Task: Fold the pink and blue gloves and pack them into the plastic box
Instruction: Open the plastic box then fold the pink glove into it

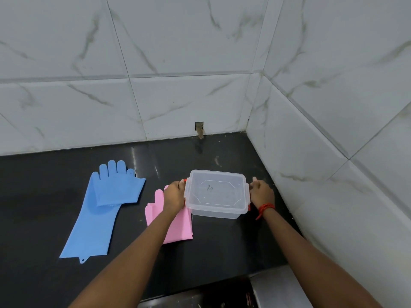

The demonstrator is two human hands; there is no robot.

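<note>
1. You are gripping the plastic box at both short ends. Your left hand and right hand are curling their fingers round the side latches, probably to unclip the lid, which is on.
2. The box is showing empty, by the counter corner; I cannot tell whether it is resting or lifted.
3. The pink gloves are lying just beside it under your left wrist, and the blue gloves are lying well apart to the left. Neither pair is packed yet.

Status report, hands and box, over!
Left hand, right hand grip plastic box ends. Blue gloves, pink gloves lie outside. Lid on, in the way.
</note>
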